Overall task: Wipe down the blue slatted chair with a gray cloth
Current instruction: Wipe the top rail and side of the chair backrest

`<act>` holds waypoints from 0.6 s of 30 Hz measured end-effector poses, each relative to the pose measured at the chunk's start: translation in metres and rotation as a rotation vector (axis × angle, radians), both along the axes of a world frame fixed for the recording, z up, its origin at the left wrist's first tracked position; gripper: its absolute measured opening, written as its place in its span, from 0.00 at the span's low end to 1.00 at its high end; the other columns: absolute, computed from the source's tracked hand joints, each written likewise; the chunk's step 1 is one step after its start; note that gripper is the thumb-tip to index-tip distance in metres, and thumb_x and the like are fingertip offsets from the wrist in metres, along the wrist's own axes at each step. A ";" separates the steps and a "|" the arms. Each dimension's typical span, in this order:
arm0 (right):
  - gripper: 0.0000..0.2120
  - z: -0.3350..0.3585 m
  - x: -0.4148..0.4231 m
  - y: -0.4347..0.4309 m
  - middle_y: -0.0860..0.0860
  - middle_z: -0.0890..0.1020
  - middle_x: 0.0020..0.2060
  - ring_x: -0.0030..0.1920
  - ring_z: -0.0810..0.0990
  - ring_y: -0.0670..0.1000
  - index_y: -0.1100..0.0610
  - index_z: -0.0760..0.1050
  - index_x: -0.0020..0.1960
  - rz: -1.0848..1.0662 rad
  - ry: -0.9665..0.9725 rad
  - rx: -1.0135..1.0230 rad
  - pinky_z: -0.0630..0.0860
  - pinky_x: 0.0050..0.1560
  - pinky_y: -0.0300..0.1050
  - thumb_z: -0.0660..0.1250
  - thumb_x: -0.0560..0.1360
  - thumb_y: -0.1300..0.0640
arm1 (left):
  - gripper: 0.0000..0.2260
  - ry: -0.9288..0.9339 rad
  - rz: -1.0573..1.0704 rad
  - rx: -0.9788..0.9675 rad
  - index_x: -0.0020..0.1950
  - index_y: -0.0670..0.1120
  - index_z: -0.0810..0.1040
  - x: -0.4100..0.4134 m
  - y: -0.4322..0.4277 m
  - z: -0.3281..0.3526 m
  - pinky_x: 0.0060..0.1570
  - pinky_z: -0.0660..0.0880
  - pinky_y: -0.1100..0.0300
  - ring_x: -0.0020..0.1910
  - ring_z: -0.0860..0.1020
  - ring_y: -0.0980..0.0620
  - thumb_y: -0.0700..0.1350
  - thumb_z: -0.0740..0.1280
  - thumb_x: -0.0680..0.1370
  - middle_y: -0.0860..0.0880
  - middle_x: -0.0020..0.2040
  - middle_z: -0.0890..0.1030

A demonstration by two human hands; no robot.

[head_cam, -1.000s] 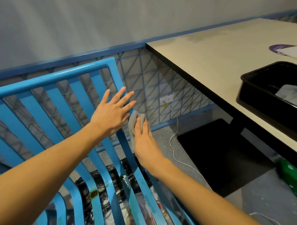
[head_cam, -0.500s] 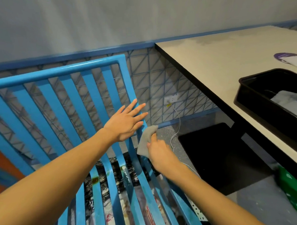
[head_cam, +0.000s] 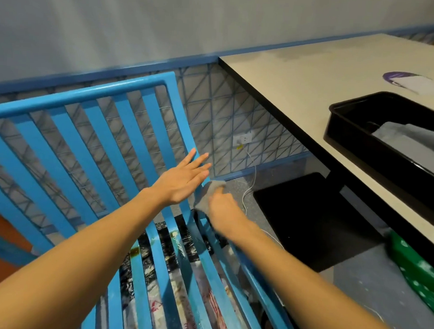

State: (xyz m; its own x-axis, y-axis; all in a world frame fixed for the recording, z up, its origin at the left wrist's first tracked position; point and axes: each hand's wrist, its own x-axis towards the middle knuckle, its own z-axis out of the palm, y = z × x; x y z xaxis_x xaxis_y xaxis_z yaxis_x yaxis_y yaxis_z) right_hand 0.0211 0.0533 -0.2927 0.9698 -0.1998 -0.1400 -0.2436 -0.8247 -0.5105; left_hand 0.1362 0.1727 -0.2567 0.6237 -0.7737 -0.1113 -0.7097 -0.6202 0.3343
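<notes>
The head view looks down on a blue slatted chair (head_cam: 89, 96) that stands close to a wall with a blue triangle grid along its lower part. The left hand (head_cam: 183, 181) is wide open, its fingers straight and slightly spread, and lies flat against the backrest slats near the chair's right edge. Just beside and below it, the right hand (head_cam: 224, 209) holds a gray cloth (head_cam: 206, 196) with curled fingers; the hand is somewhat blurred. The cloth sits against the rightmost upright of the chair, low down where the backrest meets the seat. Brownish stains show on some seat slats, and crumpled plastic and printed sheets lie under the seat. To the right stands a pale bench (head_cam: 302, 76) with a dark edge, which carries a black tray (head_cam: 356, 138) holding something light gray. A purple and white item (head_cam: 413, 82) lies farther back on it. A wall socket (head_cam: 242, 139) with a white cable (head_cam: 249, 190) is near the floor, and a green object (head_cam: 417, 272) lies under the bench.
</notes>
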 end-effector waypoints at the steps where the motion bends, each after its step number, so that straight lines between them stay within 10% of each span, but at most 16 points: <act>1: 0.33 0.000 -0.007 0.010 0.74 0.65 0.66 0.63 0.73 0.67 0.74 0.48 0.73 0.025 -0.017 -0.102 0.74 0.54 0.54 0.61 0.77 0.65 | 0.25 -0.008 -0.005 0.010 0.79 0.52 0.56 -0.003 0.000 -0.002 0.76 0.51 0.52 0.76 0.35 0.60 0.59 0.44 0.83 0.61 0.79 0.45; 4: 0.30 0.004 -0.040 0.015 0.70 0.52 0.75 0.74 0.57 0.68 0.68 0.45 0.77 0.041 0.018 -0.090 0.62 0.72 0.59 0.55 0.80 0.65 | 0.25 -0.042 -0.043 0.030 0.80 0.52 0.54 -0.010 0.003 -0.010 0.75 0.54 0.53 0.76 0.35 0.60 0.58 0.44 0.84 0.61 0.79 0.43; 8: 0.18 0.001 -0.038 -0.005 0.67 0.74 0.58 0.57 0.76 0.67 0.69 0.63 0.67 -0.038 0.091 -0.049 0.75 0.55 0.57 0.57 0.80 0.64 | 0.23 -0.078 -0.043 0.000 0.80 0.50 0.53 -0.019 0.005 -0.019 0.74 0.56 0.53 0.77 0.37 0.57 0.52 0.46 0.85 0.58 0.79 0.45; 14: 0.40 -0.005 -0.063 0.024 0.65 0.39 0.77 0.77 0.47 0.64 0.62 0.34 0.78 0.061 0.033 -0.185 0.59 0.75 0.54 0.60 0.79 0.63 | 0.23 -0.101 -0.030 0.019 0.80 0.50 0.53 -0.033 0.004 -0.024 0.75 0.59 0.51 0.78 0.39 0.55 0.48 0.50 0.85 0.56 0.80 0.45; 18: 0.39 -0.009 -0.076 -0.001 0.65 0.62 0.72 0.63 0.72 0.64 0.60 0.38 0.79 0.040 0.045 -0.039 0.73 0.61 0.58 0.60 0.78 0.64 | 0.23 -0.086 0.039 -0.046 0.80 0.49 0.56 -0.043 0.000 -0.027 0.73 0.62 0.49 0.79 0.42 0.54 0.48 0.52 0.84 0.55 0.80 0.48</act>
